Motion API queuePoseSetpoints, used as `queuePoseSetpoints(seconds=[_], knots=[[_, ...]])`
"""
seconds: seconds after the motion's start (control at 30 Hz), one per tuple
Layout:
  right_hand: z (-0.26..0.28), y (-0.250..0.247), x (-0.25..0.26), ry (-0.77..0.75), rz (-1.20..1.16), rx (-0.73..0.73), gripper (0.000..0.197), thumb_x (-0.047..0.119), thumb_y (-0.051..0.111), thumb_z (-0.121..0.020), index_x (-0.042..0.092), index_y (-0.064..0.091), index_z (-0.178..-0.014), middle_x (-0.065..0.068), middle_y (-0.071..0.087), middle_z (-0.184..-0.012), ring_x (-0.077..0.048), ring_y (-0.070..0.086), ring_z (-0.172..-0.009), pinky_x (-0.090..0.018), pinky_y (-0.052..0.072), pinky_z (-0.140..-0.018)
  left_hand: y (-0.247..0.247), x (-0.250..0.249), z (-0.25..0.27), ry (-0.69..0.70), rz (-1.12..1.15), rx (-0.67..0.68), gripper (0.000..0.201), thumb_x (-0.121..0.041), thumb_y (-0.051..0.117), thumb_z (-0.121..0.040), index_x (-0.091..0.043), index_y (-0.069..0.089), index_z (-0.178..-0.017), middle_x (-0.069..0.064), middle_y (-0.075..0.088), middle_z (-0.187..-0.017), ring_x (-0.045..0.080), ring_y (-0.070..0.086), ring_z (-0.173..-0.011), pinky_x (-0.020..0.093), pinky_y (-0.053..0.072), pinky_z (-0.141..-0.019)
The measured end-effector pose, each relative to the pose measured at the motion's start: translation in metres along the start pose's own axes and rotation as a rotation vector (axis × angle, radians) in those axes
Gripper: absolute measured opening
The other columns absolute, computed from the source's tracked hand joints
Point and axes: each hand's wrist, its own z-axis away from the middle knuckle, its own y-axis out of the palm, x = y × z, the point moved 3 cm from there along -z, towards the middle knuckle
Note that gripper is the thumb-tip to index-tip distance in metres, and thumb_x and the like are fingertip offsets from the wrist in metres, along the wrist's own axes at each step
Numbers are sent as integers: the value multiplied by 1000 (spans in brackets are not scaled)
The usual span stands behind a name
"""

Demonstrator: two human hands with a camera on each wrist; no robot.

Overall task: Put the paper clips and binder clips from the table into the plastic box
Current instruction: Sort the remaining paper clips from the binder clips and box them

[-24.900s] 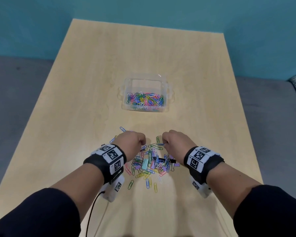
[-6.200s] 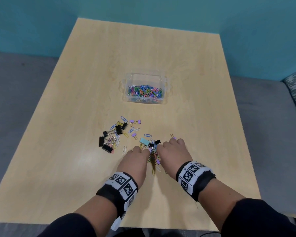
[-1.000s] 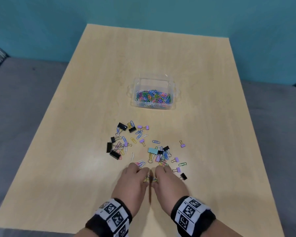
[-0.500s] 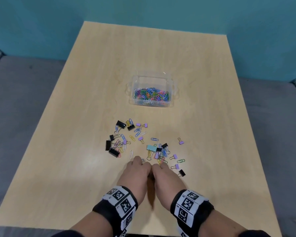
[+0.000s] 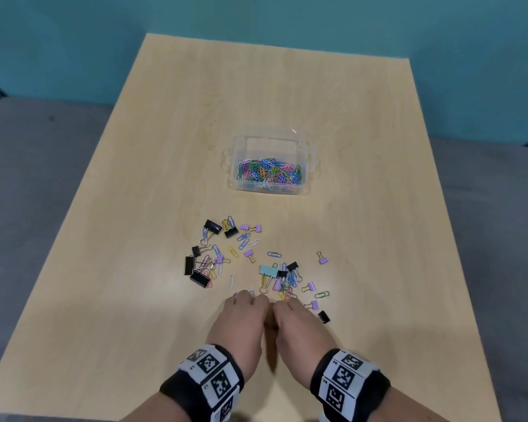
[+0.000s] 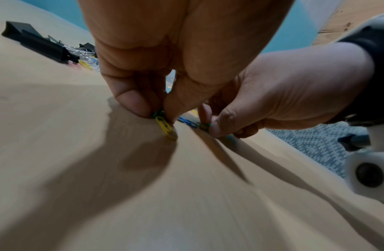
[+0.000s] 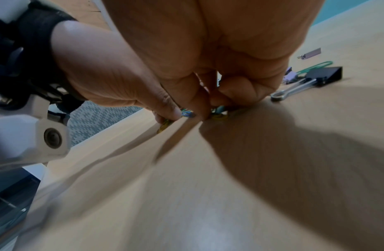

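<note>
A clear plastic box at mid-table holds a heap of coloured paper clips. Loose paper clips and black, purple and teal binder clips lie scattered nearer me. My left hand and right hand sit side by side at the near edge of the scatter, knuckles up, fingers curled down on the table. In the left wrist view my left hand pinches a yellow paper clip with a green one. In the right wrist view my right hand pinches several small coloured paper clips.
Black binder clips cluster left of the scatter; a small black binder clip lies just right of my right hand. The wooden table ends close behind my wrists. Grey seating surrounds it, with a teal wall behind.
Over the last second both hands, held together, slid slightly away from me toward the scatter, fingers still curled on clips. The clips on the table stayed put.
</note>
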Motion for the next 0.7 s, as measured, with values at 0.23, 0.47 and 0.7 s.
queuePoseSetpoints(seconds=[0.23,0.47,0.7], knots=[[-5,-1,-7,-28,5,-20,29,1,40,-77,20,50,-96,-2,49,-100,-25,52,-90,-32,40,-72,1,5,-1,25,14,-21,45,5,40,-72,-25,41,-106,1,42,-109,24,41,-98,28,24,-68],[-8,-19,2,-36,86,74,21,4,42,-79,23,45,-86,-2,43,-96,-24,46,-81,-31,31,-65,-3,10,-10,44,67,-7,43,5,39,-71,-23,48,-102,-1,47,-101,24,46,-91,28,27,-68],[-43,-83,-13,219,-742,-1,23,-1,50,-79,18,61,-85,3,51,-57,-11,42,-42,-21,32,-42,-59,28,-49,-132,933,20,19,-5,56,-70,-22,60,-77,4,54,-61,17,46,-51,29,42,-54]])
